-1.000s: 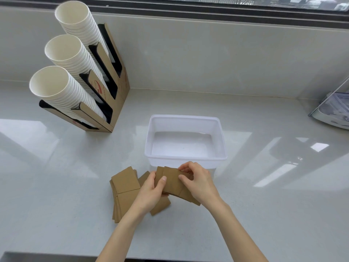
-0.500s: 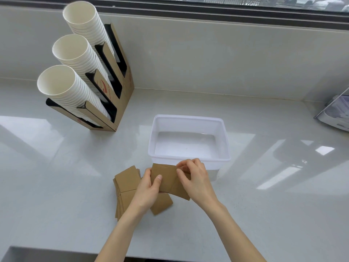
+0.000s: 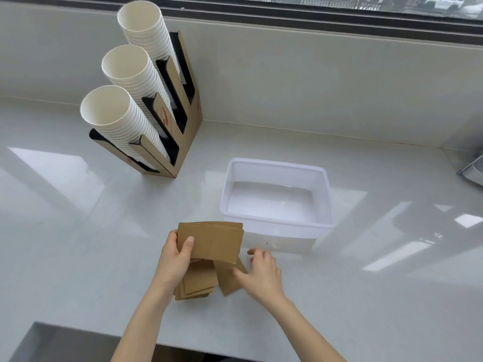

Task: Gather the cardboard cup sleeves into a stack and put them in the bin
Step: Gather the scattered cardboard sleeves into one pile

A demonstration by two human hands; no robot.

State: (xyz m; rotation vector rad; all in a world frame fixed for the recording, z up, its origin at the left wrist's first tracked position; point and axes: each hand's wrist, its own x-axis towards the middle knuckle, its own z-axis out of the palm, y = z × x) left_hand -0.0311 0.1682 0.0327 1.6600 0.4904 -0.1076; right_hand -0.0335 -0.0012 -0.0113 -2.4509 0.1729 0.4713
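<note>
My left hand (image 3: 175, 257) grips a small stack of flat brown cardboard cup sleeves (image 3: 214, 241), held up just above the counter, left of the bin's near corner. Under it, more sleeves lie on the counter: a loose pile (image 3: 196, 286) and one single sleeve (image 3: 230, 280). My right hand (image 3: 261, 273) rests with fingers spread on that single sleeve's right edge, holding nothing. The white translucent plastic bin (image 3: 277, 226) stands right behind the sleeves with nothing inside.
A cardboard cup holder (image 3: 180, 142) with three slanted stacks of white paper cups (image 3: 122, 118) stands at the back left. A grey object (image 3: 473, 173) pokes in at the right edge. The counter's front edge and a dark gap (image 3: 52, 343) lie near me.
My right hand has let go of the held stack and dropped to the sleeves on the counter. My left hand alone now holds the stack, lifted slightly. The camera view shifted left.
</note>
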